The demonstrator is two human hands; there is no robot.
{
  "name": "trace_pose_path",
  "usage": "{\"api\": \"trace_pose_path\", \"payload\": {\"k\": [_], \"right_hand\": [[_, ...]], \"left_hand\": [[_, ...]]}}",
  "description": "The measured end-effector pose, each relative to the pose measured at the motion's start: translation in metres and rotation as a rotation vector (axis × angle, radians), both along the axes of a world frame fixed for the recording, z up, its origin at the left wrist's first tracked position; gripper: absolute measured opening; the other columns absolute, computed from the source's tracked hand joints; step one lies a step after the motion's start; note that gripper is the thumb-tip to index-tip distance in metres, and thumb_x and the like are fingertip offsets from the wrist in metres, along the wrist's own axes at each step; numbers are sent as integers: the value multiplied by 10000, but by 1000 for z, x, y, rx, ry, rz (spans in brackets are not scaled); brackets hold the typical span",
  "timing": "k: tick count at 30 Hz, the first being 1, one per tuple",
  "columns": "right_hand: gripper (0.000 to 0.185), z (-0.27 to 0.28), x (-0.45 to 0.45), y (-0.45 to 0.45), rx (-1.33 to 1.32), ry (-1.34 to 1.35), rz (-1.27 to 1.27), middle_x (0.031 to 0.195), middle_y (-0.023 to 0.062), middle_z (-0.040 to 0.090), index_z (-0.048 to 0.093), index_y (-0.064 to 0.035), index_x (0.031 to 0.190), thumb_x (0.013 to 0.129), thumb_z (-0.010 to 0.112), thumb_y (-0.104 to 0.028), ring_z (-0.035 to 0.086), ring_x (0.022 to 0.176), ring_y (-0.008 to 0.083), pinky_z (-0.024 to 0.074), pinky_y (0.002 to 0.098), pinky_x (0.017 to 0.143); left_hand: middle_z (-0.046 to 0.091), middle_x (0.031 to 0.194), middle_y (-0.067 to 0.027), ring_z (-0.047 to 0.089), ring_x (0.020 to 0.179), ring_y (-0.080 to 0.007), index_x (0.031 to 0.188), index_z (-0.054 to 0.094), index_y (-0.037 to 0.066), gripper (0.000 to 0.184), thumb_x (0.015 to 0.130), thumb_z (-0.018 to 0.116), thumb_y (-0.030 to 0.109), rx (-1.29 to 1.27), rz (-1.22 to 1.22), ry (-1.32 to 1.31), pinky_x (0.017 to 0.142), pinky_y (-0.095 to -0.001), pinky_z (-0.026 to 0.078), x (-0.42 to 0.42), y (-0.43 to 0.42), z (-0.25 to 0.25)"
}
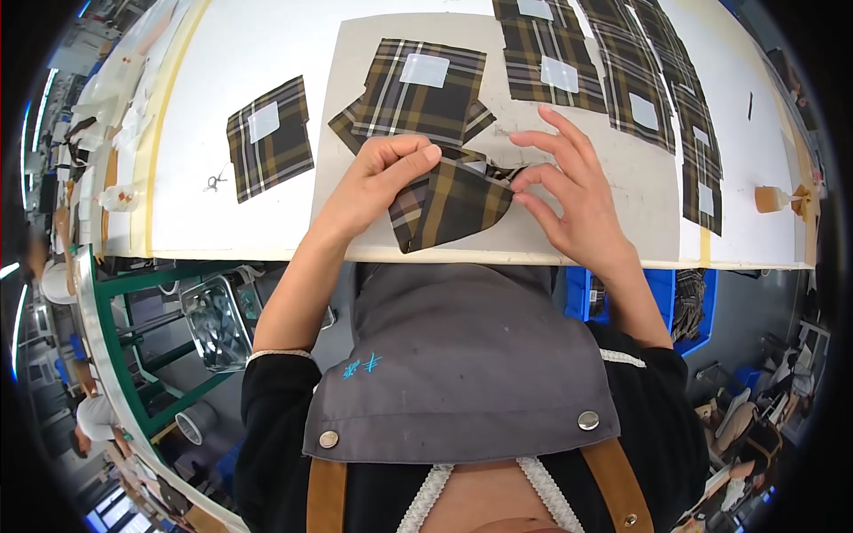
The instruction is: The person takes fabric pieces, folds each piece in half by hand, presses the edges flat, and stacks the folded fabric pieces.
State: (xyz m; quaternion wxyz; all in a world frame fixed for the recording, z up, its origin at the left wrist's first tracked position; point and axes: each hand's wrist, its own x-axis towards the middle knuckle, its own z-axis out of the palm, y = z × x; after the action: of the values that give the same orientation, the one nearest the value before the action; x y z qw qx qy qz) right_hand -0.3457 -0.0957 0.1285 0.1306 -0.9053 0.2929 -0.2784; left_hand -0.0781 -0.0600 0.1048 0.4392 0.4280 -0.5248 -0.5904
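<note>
Head cam: blue bin [710, 311] has plaid cloth [688, 298] inside; left hand [380, 176] pinches plaid fabric piece [464, 210], right hand [573, 191] nips its edge.

You are in a sewing workshop: plaid fabric pieces [649, 111] lie beyond your hands [471, 182], with small scissors [214, 182] left of them on the worktable [222, 231].
</note>
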Motion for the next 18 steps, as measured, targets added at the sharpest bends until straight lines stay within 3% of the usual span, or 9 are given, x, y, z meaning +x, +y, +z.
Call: {"api": "trace_pose_path", "payload": {"k": [4,5,10,12,13,14,16,17,18], "right_hand": [[107,4,-9,0,-12,-22,-2,1270,63,612,639,-77,822,792,741,-75,445,1364,367,432,446,1037],[106,6,-15,5,-80,-28,-27,1214,64,641,633,-75,802,792,738,-71,483,1331,367,452,443,1007],[139,1,-48,23,-290,-38,-6,1076,78,709,632,-79,832,786,759,-106,585,1222,369,499,430,913],[278,-4,-54,26,-163,-102,4,1065,98,724,624,-81,952,772,804,-192,607,1188,371,503,433,887],[469,-12,-58,25,-81,-175,32,1126,133,711,602,-65,1106,752,838,-260,603,1192,373,490,452,936],[469,-9,-57,24,-77,-169,34,1126,133,711,602,-65,1106,752,838,-260,603,1192,373,490,452,936],[544,-3,-51,21,111,-384,-25,1174,157,690,586,-44,1190,756,837,-255,605,1191,365,474,465,984],[616,-5,-55,12,134,-335,-5,1211,182,667,555,-29,1282,761,828,-211,604,1189,367,458,458,1020],[616,-5,-50,6,134,-336,4,1211,182,667,555,-29,1282,761,828,-211,604,1189,367,458,458,1020]], "left_hand": [[602,770,91,504,721,7,826,660,57,267,1020,585,224,245,88,154,670,-183,418,-1,-13,12],[676,828,49,588,749,-17,883,696,51,230,1010,590,212,271,41,208,702,-189,472,8,-21,2],[695,842,29,623,731,-32,904,704,51,226,999,597,225,398,229,287,656,-199,495,8,-37,-12],[704,858,25,636,762,-31,900,704,49,240,994,607,248,352,-21,326,679,-200,506,6,-40,-15],[635,787,69,553,699,-8,863,683,62,262,999,607,273,390,46,218,626,-200,447,-9,-36,-3],[635,787,69,553,699,-8,863,683,62,262,999,607,273,394,47,225,626,-200,447,-12,-39,-8],[509,721,100,418,655,-5,816,636,78,293,1015,591,288,168,-205,-10,580,-213,348,-16,-45,-13],[412,696,97,323,653,-23,783,584,76,341,1023,579,319,133,-309,-37,567,-236,273,-18,-47,-10],[412,696,97,323,653,-23,783,584,76,341,1023,579,319,132,-300,-38,567,-236,273,-20,-49,-6]]}}
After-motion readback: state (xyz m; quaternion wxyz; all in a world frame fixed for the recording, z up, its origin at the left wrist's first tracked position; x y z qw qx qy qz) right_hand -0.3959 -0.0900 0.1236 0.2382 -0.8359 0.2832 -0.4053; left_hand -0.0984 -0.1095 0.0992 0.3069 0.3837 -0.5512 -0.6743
